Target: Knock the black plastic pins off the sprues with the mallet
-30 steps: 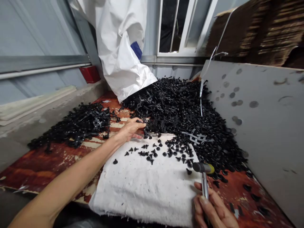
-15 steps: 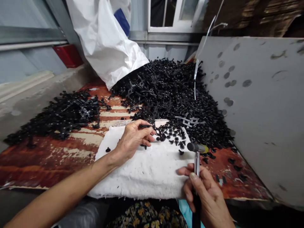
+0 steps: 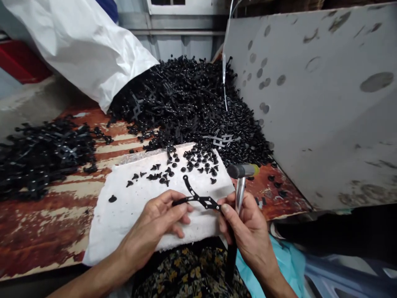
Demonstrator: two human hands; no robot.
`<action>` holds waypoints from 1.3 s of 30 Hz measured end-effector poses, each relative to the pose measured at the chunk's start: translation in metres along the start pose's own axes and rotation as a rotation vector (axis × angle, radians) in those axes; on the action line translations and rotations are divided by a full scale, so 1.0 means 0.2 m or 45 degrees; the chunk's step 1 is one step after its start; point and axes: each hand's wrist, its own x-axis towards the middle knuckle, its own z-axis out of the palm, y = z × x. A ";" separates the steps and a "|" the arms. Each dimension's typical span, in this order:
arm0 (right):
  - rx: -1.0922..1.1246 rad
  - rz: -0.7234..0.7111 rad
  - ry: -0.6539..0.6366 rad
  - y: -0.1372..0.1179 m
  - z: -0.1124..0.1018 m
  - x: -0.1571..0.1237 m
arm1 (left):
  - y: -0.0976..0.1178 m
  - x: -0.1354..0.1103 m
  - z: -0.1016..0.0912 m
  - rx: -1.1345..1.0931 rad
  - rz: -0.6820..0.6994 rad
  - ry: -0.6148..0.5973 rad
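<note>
A black, riveted scissor linkage (image 3: pixel 198 198) is stretched between my hands above a white cloth pad (image 3: pixel 124 223). My left hand (image 3: pixel 163 217) pinches one of its arms at the left, while another arm points up and away, free. With thumb and forefinger, my right hand (image 3: pixel 240 223) grips the linkage's right end. The same hand also holds a small mallet (image 3: pixel 243 170) upright, its dark and yellow head above my fingers. Small black mushroom-shaped plugs (image 3: pixel 201 159) lie scattered over the far part of the pad.
A big heap of black pieces (image 3: pixel 186 99) fills the back, partly under a white sack (image 3: pixel 93 54). A second pile of linkages (image 3: pixel 46 157) lies left on the worn red tabletop (image 3: pixel 62 223). A grey panel (image 3: pixel 310 103) stands right. A thin white strip (image 3: pixel 224 68) hangs down.
My left hand has drawn back from the plugs with the linkage. My right hand has come in and taken its other end, still holding the mallet. The view has shifted right.
</note>
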 end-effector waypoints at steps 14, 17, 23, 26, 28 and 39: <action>-0.133 0.034 -0.141 -0.09 -0.01 -0.01 | 0.05 0.00 0.04 1.116 0.651 -0.400; -0.083 0.087 -0.168 -0.08 -0.02 0.01 | 0.05 0.00 0.06 0.973 0.359 -0.453; -0.176 0.054 -0.300 -0.07 -0.01 0.03 | 0.04 0.02 0.08 0.478 0.075 -0.679; -0.516 -0.180 -0.328 -0.11 -0.05 0.07 | 0.04 0.05 0.04 0.265 -0.060 -0.591; -0.844 -0.447 -0.306 -0.13 -0.08 0.13 | 0.04 0.06 0.01 0.191 -0.140 -0.491; -1.221 -0.541 -0.463 -0.12 -0.04 0.29 | -0.01 0.01 -0.19 0.073 -0.204 -0.213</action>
